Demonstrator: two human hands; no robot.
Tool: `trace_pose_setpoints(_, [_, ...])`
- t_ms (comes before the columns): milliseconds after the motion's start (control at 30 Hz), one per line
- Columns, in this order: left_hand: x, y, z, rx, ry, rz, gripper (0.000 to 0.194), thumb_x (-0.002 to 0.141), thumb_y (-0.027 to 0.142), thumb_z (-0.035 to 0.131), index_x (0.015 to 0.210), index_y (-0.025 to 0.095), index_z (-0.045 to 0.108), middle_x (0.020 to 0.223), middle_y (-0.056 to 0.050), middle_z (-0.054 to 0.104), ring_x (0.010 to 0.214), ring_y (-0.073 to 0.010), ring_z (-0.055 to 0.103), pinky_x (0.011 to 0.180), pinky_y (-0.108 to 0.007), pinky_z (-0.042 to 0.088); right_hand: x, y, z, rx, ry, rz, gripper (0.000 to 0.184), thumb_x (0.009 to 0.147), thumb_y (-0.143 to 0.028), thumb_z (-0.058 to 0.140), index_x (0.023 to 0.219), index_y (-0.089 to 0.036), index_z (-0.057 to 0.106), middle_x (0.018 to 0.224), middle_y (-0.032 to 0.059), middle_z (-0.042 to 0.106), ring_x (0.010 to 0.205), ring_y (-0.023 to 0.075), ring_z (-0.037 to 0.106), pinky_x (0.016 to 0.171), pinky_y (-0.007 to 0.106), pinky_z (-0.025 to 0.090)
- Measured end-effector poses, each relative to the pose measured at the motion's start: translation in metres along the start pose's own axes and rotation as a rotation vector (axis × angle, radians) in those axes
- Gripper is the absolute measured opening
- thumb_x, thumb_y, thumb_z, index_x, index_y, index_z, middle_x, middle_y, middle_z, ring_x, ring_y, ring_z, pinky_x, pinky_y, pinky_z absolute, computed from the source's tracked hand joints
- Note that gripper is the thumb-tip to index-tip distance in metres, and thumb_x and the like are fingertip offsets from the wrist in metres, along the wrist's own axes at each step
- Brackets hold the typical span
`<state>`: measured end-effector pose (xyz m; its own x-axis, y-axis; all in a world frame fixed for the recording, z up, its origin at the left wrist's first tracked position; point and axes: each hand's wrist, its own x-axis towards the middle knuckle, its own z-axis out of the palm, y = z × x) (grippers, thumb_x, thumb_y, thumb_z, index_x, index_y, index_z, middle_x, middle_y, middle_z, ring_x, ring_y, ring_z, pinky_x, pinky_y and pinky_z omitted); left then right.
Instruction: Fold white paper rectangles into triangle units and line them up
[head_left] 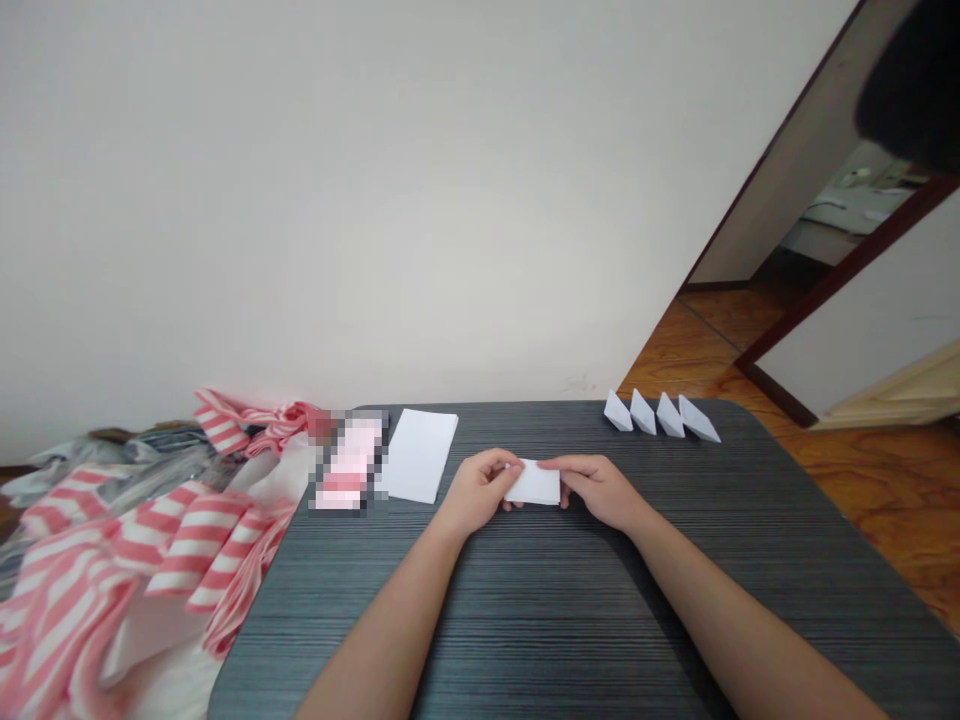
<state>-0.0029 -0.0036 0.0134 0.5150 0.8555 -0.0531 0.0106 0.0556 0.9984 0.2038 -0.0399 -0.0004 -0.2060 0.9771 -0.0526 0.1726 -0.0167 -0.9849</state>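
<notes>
Between my two hands is a small folded piece of white paper (pixel 534 484), held just over the dark table (pixel 555 620). My left hand (pixel 480 488) pinches its left side, thumb on top and fingers partly hidden beneath. On the opposite side my right hand (pixel 600 488) grips the right edge, its thumb or index finger along the upper corner. Left of my hands lies a stack of white paper sheets (pixel 421 455). Several folded white paper boats (pixel 669 414) stand in a row near the table's far right edge.
A blurred-out phone-like object (pixel 351 462) lies at the table's far left. Red-and-white striped cloth (pixel 187 540) is heaped beside the table on the left. A pale wall (pixel 420 200) rises behind the table; wooden floor (pixel 892 500) and a doorway are to the right.
</notes>
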Motion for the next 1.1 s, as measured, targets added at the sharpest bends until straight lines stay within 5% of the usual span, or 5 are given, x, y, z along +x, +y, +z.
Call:
trace_pose_setpoints(200, [0.001, -0.004, 0.000, -0.005, 0.017, 0.020, 0.031, 0.081, 0.039, 0.052, 0.097, 0.013, 0.053, 0.070, -0.003, 0.061, 0.048, -0.0098, 0.057, 0.039, -0.018, 0.040, 0.002, -0.001, 0.004, 0.178, 0.050, 0.007, 0.044, 0.088, -0.038, 0.042, 0.125, -0.016, 0.048, 0.066, 0.0017, 0.060, 0.055, 0.0143, 0.059, 0.050, 0.027, 0.048])
trace_pose_setpoints(467, [0.001, -0.003, 0.000, -0.004, 0.035, 0.045, 0.034, 0.081, 0.035, 0.053, 0.108, 0.013, 0.053, 0.070, -0.003, 0.060, 0.050, -0.0092, 0.057, 0.045, -0.019, 0.043, 0.002, -0.003, 0.009, 0.048, -0.038, 0.031, 0.040, 0.083, -0.036, 0.052, 0.116, -0.013, 0.050, 0.066, 0.0025, 0.063, 0.054, 0.0136, 0.060, 0.047, 0.023, 0.046])
trace_pose_setpoints(633, [0.002, 0.001, 0.002, -0.069, 0.018, 0.042, 0.052, 0.080, 0.034, 0.053, 0.127, 0.016, 0.037, 0.078, -0.004, 0.063, 0.053, -0.0093, 0.057, 0.048, -0.020, 0.045, 0.003, -0.003, 0.009, 0.053, -0.010, 0.006, 0.036, 0.083, -0.035, 0.051, 0.111, -0.013, 0.052, 0.064, 0.0017, 0.063, 0.052, 0.0125, 0.058, 0.047, 0.023, 0.045])
trace_pose_setpoints(900, [0.004, -0.007, -0.003, 0.063, -0.025, -0.034, 0.033, 0.083, 0.043, 0.047, 0.091, 0.011, 0.053, 0.055, -0.002, 0.060, 0.043, -0.0107, 0.055, 0.043, -0.019, 0.041, 0.002, -0.002, 0.010, 0.060, 0.032, -0.009, 0.036, 0.084, -0.034, 0.051, 0.114, -0.014, 0.049, 0.064, 0.0015, 0.063, 0.054, 0.0136, 0.059, 0.047, 0.023, 0.046])
trace_pose_setpoints(1100, [0.005, -0.012, -0.003, 0.099, 0.014, -0.016, 0.031, 0.084, 0.043, 0.045, 0.086, 0.013, 0.052, 0.054, -0.002, 0.061, 0.043, -0.0105, 0.054, 0.042, -0.018, 0.041, 0.003, 0.001, 0.010, 0.028, 0.034, -0.017, 0.036, 0.084, -0.033, 0.051, 0.114, -0.014, 0.050, 0.065, 0.0020, 0.064, 0.051, 0.0124, 0.057, 0.047, 0.023, 0.045])
